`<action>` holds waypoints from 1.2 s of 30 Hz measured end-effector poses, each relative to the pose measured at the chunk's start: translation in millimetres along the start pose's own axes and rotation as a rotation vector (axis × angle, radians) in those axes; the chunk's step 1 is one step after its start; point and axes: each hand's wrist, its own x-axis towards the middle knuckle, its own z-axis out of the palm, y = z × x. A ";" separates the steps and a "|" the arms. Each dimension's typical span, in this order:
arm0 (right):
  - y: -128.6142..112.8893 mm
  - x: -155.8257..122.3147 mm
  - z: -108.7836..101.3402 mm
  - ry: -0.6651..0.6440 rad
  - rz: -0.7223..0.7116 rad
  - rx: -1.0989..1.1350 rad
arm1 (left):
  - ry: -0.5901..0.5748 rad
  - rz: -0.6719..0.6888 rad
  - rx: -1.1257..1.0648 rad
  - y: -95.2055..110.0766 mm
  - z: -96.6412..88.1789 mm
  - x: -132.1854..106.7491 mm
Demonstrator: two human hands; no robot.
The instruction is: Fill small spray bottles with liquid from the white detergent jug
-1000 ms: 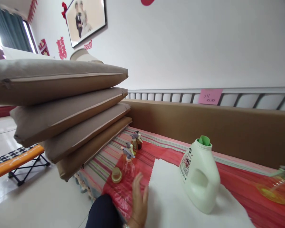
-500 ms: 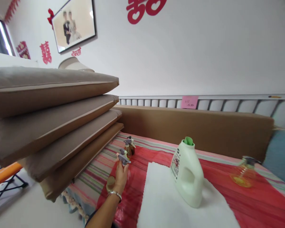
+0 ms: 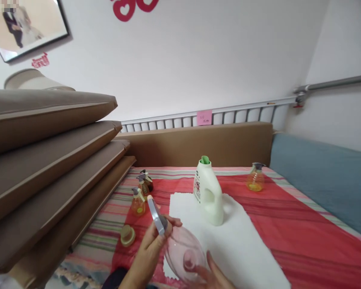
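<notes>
My left hand (image 3: 155, 239) is closed round the neck of a clear spray bottle (image 3: 183, 247) with a grey trigger head. The bottle is tilted, its trigger head up to the left and its round base towards me. At the base, my right hand (image 3: 212, 277) grips it, thumb along the side and fingers against the bottom. A pale green detergent jug (image 3: 209, 196) with a green top stands upright on a white cloth (image 3: 237, 237), just beyond my hands. To the left are more spray bottles, one with yellow liquid (image 3: 138, 204) and a brown one (image 3: 142, 188).
A round cap (image 3: 127, 235) lies left of my arm. Farther right stands another spray bottle (image 3: 255, 178) with yellow liquid. Stacked cushions (image 3: 57, 156) rise along the left. A brown backrest (image 3: 192, 144) borders the red-covered striped surface (image 3: 276, 216), with a blue padded piece (image 3: 321, 172) at right.
My left hand has lifted a spray bottle from the group on the left and brought it nearer. My right hand has come into view on its base. The view has swung right.
</notes>
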 end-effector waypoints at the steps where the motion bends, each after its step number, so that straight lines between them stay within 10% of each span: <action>1: 2.0 9.6 8.2 -0.090 0.026 0.064 | -0.046 0.000 0.020 3.1 2.9 -4.0; 7: 0.3 3.2 35.6 -0.240 -0.088 0.185 | -0.124 0.056 0.109 16.2 16.0 -16.4; 16: -3.3 -23.5 42.0 -0.155 -0.348 0.175 | -0.025 0.051 -0.117 12.7 31.1 -13.2; 21: -9.3 -26.4 46.7 -0.080 -0.247 0.197 | -0.033 0.028 -0.157 8.1 25.8 -13.9; 25: -6.3 -27.7 46.7 -0.038 -0.495 0.209 | 0.018 0.035 -0.240 5.4 25.7 -11.8; 30: -3.0 -22.3 34.2 -0.129 -0.278 0.232 | 0.033 -0.010 -0.198 4.5 29.5 -10.8; 36: -1.7 -17.6 27.6 -0.136 -0.396 0.262 | 0.031 -0.008 -0.259 3.3 28.0 -9.3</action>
